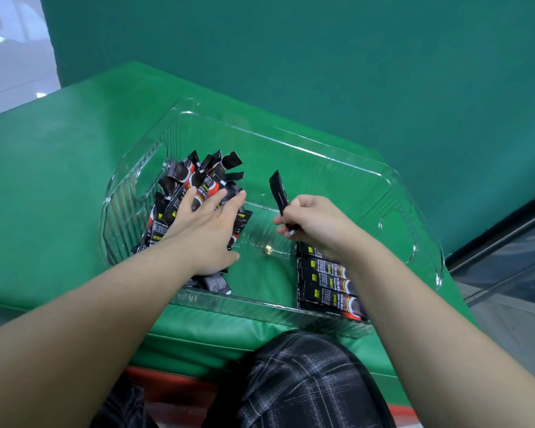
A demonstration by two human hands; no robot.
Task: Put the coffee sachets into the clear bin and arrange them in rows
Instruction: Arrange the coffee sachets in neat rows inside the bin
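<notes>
— Where are they at, from where you stand?

— All the sachets look to be inside the clear bin (337, 162) already. A loose pile (198, 193) sits at its left end, and a tidy row (325, 282) of a few lies flat at the near right corner, side by side.

— And the hands?

— The left hand (204, 230) is spread flat on the pile, fingers straight, pressing rather than gripping. The right hand (312, 223) has its fingers curled round a single sachet (279, 193), held by its lower end so it sticks up, above the bin floor just beyond the row.

— So that one goes onto the row next?

— I'd say so. To do it well, they should turn it flat, printed side up like the others, and lay it tight against the far edge of the row, ends level. Pinching it nearer the middle would stop it flopping.

— Anything to watch?

— The arm crosses over the row; dragging the wrist could skew what's laid. And keeping the left hand on the pile stops it sliding over.
</notes>
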